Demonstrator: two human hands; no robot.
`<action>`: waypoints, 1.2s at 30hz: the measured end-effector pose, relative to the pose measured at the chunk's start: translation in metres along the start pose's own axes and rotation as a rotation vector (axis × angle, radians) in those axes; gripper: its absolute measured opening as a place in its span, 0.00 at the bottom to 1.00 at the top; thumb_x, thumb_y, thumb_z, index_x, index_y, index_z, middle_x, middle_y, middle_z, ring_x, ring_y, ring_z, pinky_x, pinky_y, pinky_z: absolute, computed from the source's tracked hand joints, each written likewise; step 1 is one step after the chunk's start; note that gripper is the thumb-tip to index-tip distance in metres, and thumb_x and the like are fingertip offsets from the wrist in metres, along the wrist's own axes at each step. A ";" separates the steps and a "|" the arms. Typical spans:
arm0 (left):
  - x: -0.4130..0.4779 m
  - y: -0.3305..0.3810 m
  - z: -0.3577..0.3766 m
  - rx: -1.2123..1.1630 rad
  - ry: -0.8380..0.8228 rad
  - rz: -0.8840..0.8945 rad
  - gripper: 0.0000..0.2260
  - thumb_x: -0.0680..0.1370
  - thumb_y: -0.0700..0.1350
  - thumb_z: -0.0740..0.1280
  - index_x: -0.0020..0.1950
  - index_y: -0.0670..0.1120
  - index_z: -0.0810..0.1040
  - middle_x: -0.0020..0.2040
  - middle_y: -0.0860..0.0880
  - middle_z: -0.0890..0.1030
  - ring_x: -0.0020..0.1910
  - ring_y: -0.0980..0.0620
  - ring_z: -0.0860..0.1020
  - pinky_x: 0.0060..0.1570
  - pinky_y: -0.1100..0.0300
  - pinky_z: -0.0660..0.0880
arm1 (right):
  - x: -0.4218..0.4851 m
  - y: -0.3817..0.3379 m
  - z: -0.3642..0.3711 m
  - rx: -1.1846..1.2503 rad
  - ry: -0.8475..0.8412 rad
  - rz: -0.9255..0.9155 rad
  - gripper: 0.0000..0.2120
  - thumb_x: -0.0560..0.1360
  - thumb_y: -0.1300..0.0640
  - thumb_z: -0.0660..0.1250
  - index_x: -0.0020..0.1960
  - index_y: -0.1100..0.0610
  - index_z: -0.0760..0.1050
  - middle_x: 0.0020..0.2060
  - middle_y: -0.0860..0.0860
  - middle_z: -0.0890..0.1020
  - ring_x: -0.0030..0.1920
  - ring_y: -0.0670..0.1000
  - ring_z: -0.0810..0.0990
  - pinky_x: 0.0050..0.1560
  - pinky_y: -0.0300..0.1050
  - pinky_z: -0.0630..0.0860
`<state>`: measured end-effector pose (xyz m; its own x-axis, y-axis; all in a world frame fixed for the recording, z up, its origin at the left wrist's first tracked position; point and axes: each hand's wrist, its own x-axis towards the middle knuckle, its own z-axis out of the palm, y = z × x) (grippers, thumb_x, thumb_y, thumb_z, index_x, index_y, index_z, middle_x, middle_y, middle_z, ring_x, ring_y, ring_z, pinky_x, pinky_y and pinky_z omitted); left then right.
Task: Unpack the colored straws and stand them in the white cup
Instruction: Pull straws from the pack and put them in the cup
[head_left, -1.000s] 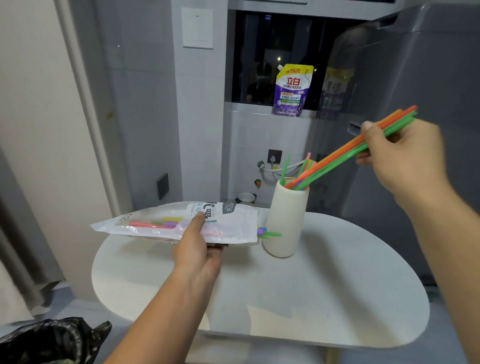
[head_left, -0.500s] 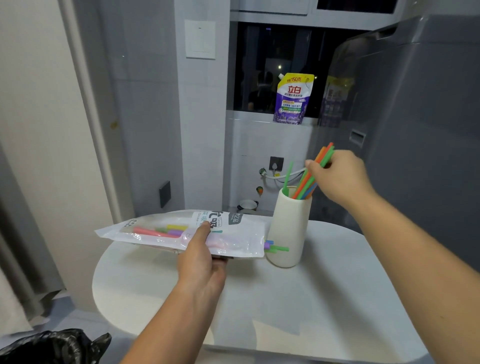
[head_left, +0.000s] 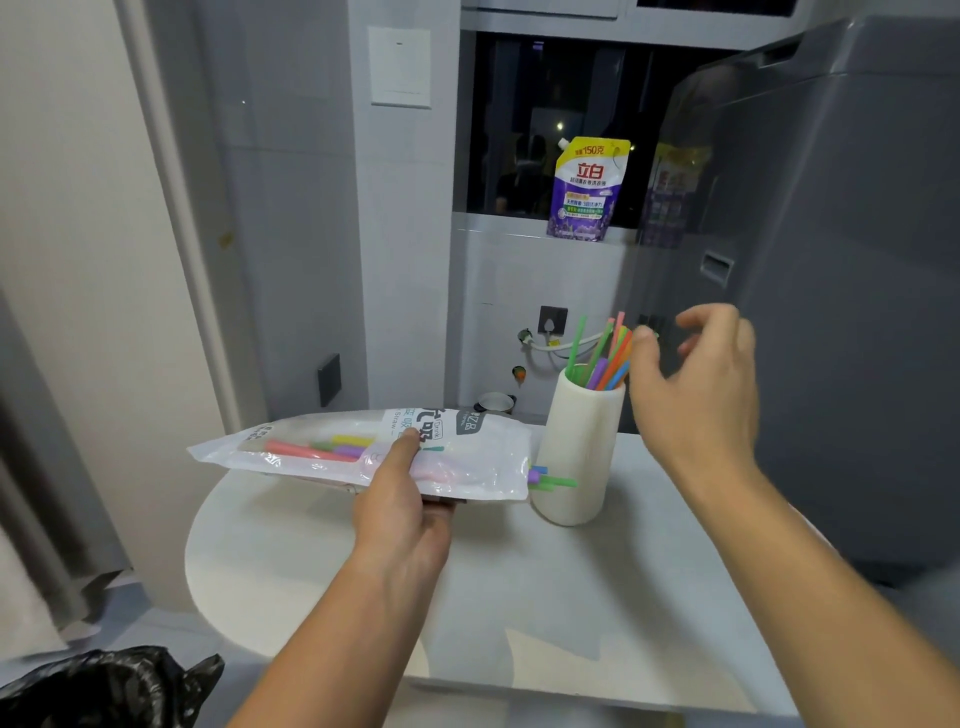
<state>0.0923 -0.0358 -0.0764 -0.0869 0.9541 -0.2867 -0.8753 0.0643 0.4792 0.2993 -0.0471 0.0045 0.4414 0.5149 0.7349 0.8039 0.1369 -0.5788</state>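
Straws stood in the white cup on the round desk by a grey wall. Right hand had let them go, fingers open; left hand gripped the bag.

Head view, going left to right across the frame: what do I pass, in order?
Black plastic bag → straw packet → white cup → right hand → grey appliance. The left hand grips the packet and overlaps it, so it is left out.
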 end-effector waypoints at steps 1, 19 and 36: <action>-0.001 0.000 0.000 0.002 -0.002 0.000 0.17 0.80 0.38 0.69 0.69 0.44 0.78 0.60 0.44 0.86 0.57 0.45 0.85 0.53 0.47 0.82 | -0.011 -0.001 -0.003 0.020 0.025 -0.029 0.11 0.77 0.47 0.65 0.53 0.53 0.69 0.49 0.50 0.71 0.49 0.56 0.75 0.44 0.50 0.70; -0.007 0.003 0.000 0.022 -0.002 0.033 0.17 0.80 0.38 0.70 0.69 0.44 0.78 0.59 0.44 0.86 0.50 0.47 0.87 0.37 0.53 0.84 | -0.091 -0.011 0.017 0.565 -0.612 0.551 0.11 0.81 0.58 0.65 0.43 0.63 0.76 0.21 0.45 0.76 0.21 0.43 0.71 0.24 0.36 0.68; -0.007 0.009 -0.001 -0.006 0.070 0.027 0.17 0.79 0.36 0.70 0.68 0.44 0.77 0.59 0.44 0.86 0.49 0.47 0.86 0.38 0.53 0.85 | -0.088 -0.003 0.007 0.468 -0.596 0.443 0.15 0.78 0.42 0.66 0.43 0.53 0.77 0.23 0.47 0.76 0.22 0.47 0.70 0.23 0.39 0.68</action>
<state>0.0840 -0.0418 -0.0711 -0.1437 0.9326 -0.3311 -0.8749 0.0367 0.4830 0.2549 -0.0864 -0.0605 0.2874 0.9414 0.1766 0.3044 0.0850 -0.9488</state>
